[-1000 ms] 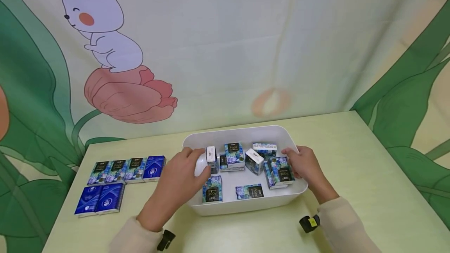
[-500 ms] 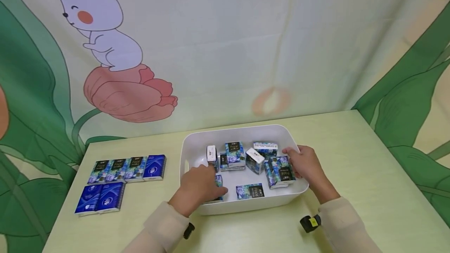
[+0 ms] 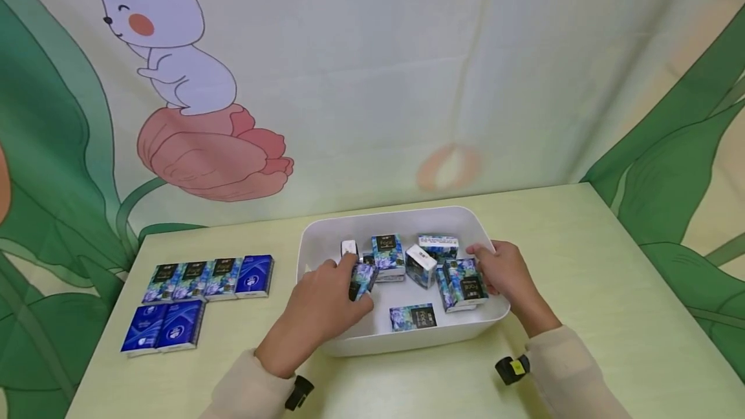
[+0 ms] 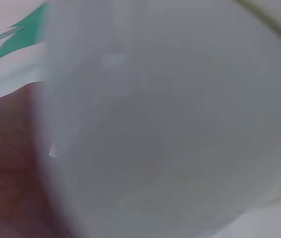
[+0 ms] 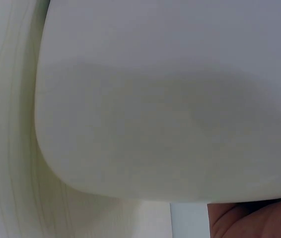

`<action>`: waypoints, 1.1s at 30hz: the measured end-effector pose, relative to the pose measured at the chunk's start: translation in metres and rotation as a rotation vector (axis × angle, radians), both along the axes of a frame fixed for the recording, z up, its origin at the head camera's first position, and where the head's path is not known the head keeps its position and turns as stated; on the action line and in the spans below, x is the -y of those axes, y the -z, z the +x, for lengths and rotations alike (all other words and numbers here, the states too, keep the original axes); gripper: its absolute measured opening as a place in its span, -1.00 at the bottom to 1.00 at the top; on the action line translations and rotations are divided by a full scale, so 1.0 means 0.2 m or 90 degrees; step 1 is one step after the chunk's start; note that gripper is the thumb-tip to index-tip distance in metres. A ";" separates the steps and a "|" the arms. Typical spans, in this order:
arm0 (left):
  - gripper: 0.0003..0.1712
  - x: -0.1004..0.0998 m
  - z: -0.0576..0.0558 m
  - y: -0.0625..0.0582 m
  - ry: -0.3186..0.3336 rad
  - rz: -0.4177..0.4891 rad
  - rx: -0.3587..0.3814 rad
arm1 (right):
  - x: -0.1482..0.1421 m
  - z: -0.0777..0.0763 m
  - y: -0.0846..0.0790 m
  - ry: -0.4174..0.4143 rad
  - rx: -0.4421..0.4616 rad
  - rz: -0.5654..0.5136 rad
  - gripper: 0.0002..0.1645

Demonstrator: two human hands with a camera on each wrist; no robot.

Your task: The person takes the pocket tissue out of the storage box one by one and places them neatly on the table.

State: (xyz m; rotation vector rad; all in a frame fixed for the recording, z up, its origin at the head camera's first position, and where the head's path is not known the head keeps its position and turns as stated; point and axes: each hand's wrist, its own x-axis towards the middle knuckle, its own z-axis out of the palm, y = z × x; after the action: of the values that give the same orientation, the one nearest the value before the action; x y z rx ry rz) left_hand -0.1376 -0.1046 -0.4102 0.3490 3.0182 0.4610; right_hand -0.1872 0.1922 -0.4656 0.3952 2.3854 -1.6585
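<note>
A white plastic bin (image 3: 384,341) stands on the table with several floral tissue packs in it. My left hand (image 3: 320,302) reaches over the bin's left side and pinches a floral tissue pack (image 3: 363,280) between thumb and fingers, tilted above the bin floor. My right hand (image 3: 506,270) grips the bin's right end, its thumb over the rim. In the left wrist view the bin's wall (image 4: 170,124) fills most of the frame beside part of the left hand (image 4: 11,168). The right wrist view has the bin's outside (image 5: 155,124) and some right-hand fingers (image 5: 259,220).
On the table's left lies a row of floral packs (image 3: 194,280) ending in a blue tissue pack (image 3: 254,275). Two more blue packs (image 3: 163,326) lie in front. Inside the bin, one floral pack (image 3: 413,317) lies near the front wall. A printed curtain (image 3: 361,83) hangs behind.
My left hand moved from the bin's left side down to the front-left floral pack, took hold of it and raised it slightly backward. My right hand has stayed on the bin.
</note>
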 end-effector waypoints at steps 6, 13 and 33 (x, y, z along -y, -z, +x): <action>-0.25 0.17 0.08 -0.17 -0.062 0.077 -0.090 | 0.00 0.00 0.00 -0.003 -0.001 -0.006 -0.59; -0.25 0.52 0.16 -0.12 -0.220 0.059 -0.118 | 0.00 0.01 0.00 0.000 0.002 -0.013 -0.59; -0.12 0.92 0.26 0.37 -0.374 -0.058 -0.018 | 0.02 0.03 -0.01 0.001 -0.001 -0.001 -0.60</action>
State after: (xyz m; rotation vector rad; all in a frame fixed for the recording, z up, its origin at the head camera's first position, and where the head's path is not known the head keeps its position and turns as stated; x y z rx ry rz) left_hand -0.0857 -0.2882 -0.4836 -0.5566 3.1126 0.3422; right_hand -0.1822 0.1885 -0.4628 0.3957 2.3849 -1.6612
